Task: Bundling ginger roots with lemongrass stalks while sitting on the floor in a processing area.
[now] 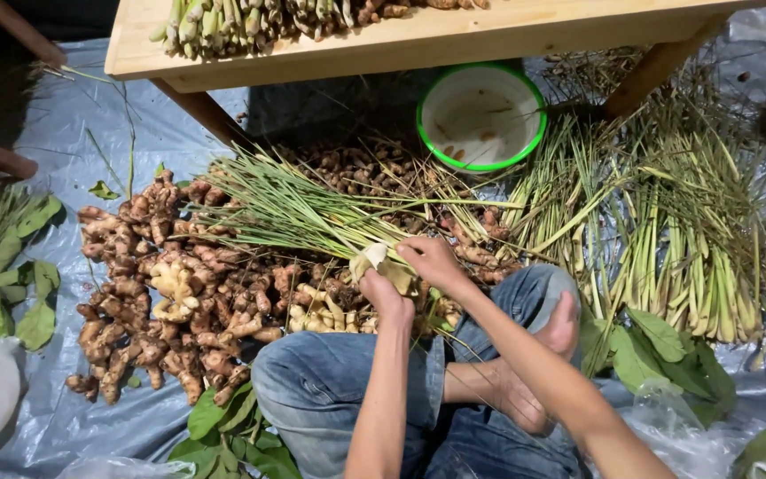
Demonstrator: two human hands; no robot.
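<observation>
**Two hands at the base of a lemongrass bundle**

Head view, looking down on a seated person in jeans, legs crossed on a grey tarp [73, 133]. All places are given relative to the ginger pile [170, 293], the landmark.

The bundle [312, 217] lies across the upper right of the pile, its green blades fanning toward the upper left and its pale butt ends gathered at the pile's right edge. The left hand [385, 297] is closed around the butt ends from below; the right hand [432, 260], just right of them, pinches the same ends from above with curled fingers. Both hands touch the bundle and nearly meet each other.

Above the pile, partly under the blades, lies a heap of smaller brown roots [361, 168]. Farther up and to the right stands a white bowl [480, 115] with a green rim. Well to the right of the pile, loose lemongrass stalks [684, 239] lie in a wide heap. Broad green leaves [11, 266] lie left of the pile, and more of them below it. A wooden bench [418, 40] spans the top, above the pile, carrying further trimmed stalks.
</observation>
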